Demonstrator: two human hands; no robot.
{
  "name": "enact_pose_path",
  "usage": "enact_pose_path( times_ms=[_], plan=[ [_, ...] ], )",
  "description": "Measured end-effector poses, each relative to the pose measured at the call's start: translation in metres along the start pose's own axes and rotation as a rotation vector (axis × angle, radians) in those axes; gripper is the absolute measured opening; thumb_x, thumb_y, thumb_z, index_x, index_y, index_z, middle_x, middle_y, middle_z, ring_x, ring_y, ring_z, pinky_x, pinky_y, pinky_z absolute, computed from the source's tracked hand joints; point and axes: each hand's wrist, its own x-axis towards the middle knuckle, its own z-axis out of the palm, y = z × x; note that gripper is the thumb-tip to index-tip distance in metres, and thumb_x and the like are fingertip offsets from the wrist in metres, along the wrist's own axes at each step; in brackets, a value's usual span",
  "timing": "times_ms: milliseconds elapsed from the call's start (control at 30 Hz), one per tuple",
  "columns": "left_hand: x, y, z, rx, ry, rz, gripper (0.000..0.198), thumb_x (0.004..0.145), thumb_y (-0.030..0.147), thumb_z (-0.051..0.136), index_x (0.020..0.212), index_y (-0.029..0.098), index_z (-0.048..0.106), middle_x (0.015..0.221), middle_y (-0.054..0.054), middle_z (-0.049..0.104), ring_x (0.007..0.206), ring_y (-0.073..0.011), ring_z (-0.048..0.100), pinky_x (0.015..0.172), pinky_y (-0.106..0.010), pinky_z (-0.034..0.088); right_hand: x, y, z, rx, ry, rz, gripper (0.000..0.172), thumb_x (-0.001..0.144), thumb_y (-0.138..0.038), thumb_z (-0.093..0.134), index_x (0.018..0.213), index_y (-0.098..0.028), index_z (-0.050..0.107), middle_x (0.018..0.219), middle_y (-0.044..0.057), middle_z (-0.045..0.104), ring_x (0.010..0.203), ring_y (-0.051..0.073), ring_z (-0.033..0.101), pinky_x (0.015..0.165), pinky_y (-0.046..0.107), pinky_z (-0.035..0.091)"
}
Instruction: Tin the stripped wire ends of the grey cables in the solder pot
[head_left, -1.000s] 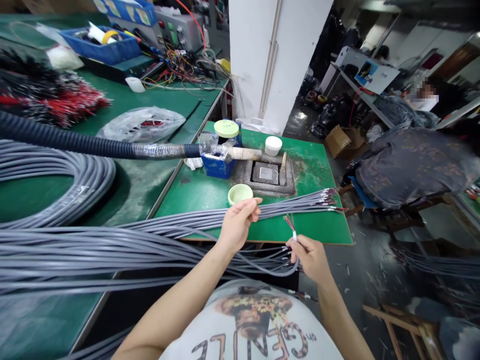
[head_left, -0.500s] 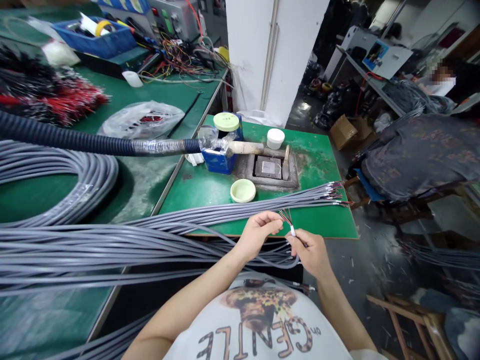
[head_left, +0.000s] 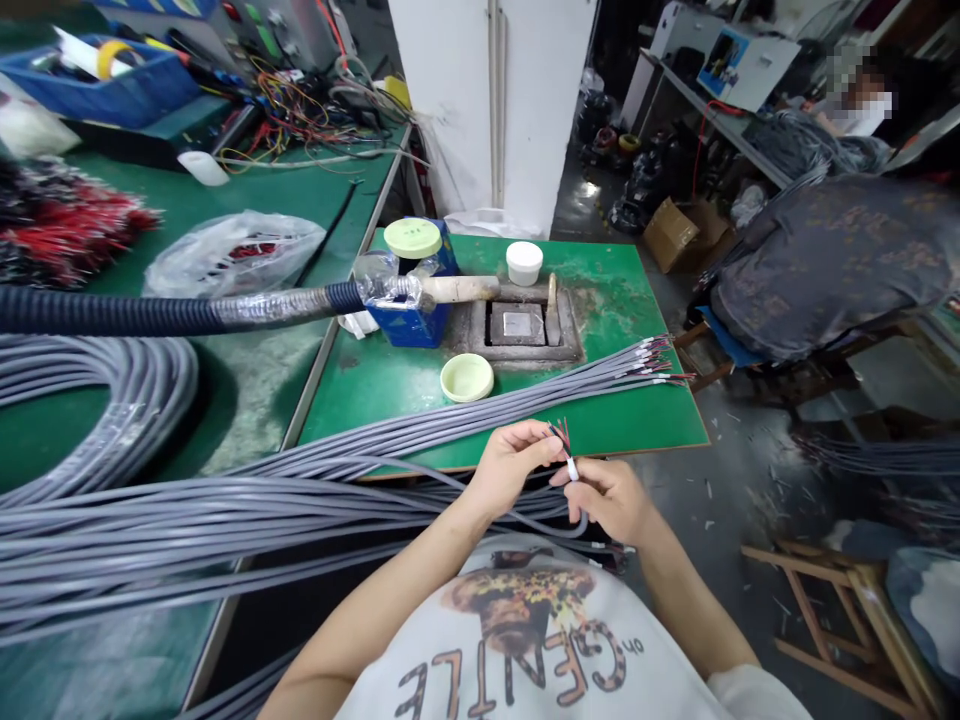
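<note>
One grey cable [head_left: 580,526] is held by the green bench's [head_left: 622,420] near edge: the left hand [head_left: 512,465] pinches its thin wires [head_left: 565,436], the right hand [head_left: 611,498] curls loosely round it at the white sleeve [head_left: 573,469]. One white tub [head_left: 524,264] and one pale green dish [head_left: 466,378] stand behind; one white pillar [head_left: 454,100] rises beyond.

a wiring workshop or small factory floor, identified by green-topped benches [head_left: 630,290], bundles of grey cable [head_left: 450,425] with coloured conductors bared at their ends, a corrugated hose [head_left: 277,312] with its nozzle near a stained metal fixture [head_left: 523,325], tangled loose wires [head_left: 285,110], offcuts [head_left: 709,525] on the floor [head_left: 690,480], and another person [head_left: 855,115] near a bench beyond.
</note>
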Motion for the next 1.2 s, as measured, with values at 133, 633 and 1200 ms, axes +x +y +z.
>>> enact_pose_path(
  times_ms=[133, 633, 1200],
  plan=[
    [-0.001, 0.0, 0.004, -0.056, -0.078, -0.061, 0.023, 0.069, 0.032, 0.078, 0.064, 0.012, 0.067, 0.06, -0.001, 0.062, 0.055, -0.008, 0.051, 0.056, -0.021, 0.042, -0.003, 0.007, 0.0, 0.17, -0.095, 0.023, 0.032, 0.093, -0.041, 0.047, 0.094, -0.015, 0.066, 0.055, -0.001, 0.064, 0.04, 0.007, 0.047, 0.041, 0.018, 0.038],
    [-0.009, 0.004, -0.002, 0.357, 0.159, 0.322, 0.013, 0.076, 0.028, 0.071, 0.083, 0.017, 0.073, 0.068, 0.0, 0.056, 0.062, -0.01, 0.048, 0.06, -0.023, 0.04, 0.014, 0.004, 0.009, -0.178, 0.175, -0.094, 0.036, 0.091, -0.03, 0.05, 0.057, -0.019, 0.051, 0.051, -0.003, 0.055, 0.048, 0.009, 0.048, 0.053, 0.022, 0.035],
    [-0.008, 0.004, -0.004, 0.381, 0.217, 0.314, 0.016, 0.078, 0.03, 0.069, 0.085, 0.016, 0.071, 0.073, -0.001, 0.06, 0.063, -0.0102, 0.049, 0.061, -0.023, 0.042, 0.017, 0.002, 0.012, -0.237, 0.172, -0.074, 0.033, 0.092, -0.029, 0.049, 0.06, -0.02, 0.048, 0.054, -0.003, 0.055, 0.05, 0.009, 0.05, 0.055, 0.022, 0.034]
  ],
)
